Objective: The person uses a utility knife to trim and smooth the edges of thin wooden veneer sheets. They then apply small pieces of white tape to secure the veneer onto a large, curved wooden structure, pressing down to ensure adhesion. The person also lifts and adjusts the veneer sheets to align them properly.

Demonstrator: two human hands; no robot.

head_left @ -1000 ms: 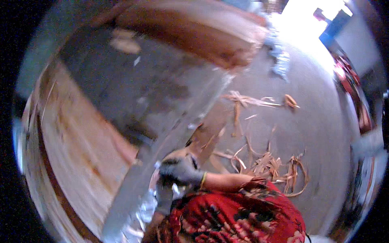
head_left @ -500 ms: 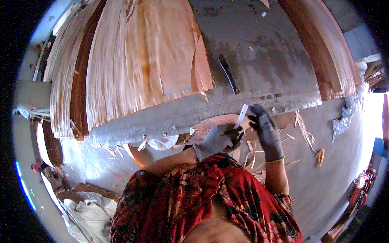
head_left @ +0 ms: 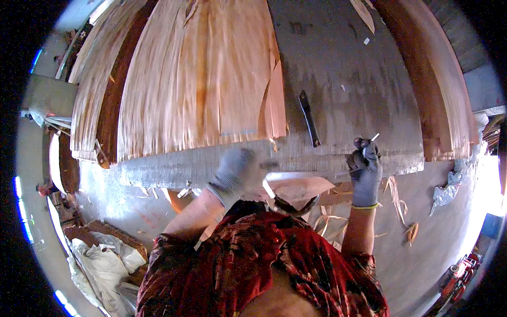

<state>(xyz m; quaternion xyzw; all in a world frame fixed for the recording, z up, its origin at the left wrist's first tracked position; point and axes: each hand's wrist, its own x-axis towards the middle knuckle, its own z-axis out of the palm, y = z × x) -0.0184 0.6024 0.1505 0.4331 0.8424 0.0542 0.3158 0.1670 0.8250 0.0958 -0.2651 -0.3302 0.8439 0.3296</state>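
Observation:
My right hand [head_left: 365, 171], in a grey glove with dark fingertips, is closed with its fingers bent around a thin white strip [head_left: 375, 137]. Only the strip's end shows past the fingers. My left hand [head_left: 236, 171], gloved alike, is smeared by motion above the table's near edge, so its fingers cannot be read. Beside it, close to my body, are a short white piece [head_left: 268, 188] and a dark curved object [head_left: 296, 205], which I cannot make out. A black, flat-bladed tool [head_left: 309, 119] lies on the grey tabletop [head_left: 343, 105], between the hands and farther off.
Wide wood veneer sheets [head_left: 200, 79] cover the table's left part, overhanging slightly; more veneer [head_left: 422, 79] lies at its right. Veneer scraps [head_left: 397, 203] litter the floor. White sacking [head_left: 95, 264] lies at lower left, a red machine [head_left: 459, 277] at lower right.
My hands have moved apart, the left one leftward, the right one slightly right. The white strip, earlier at my left hand's fingers, now appears in my right hand. The view has shifted.

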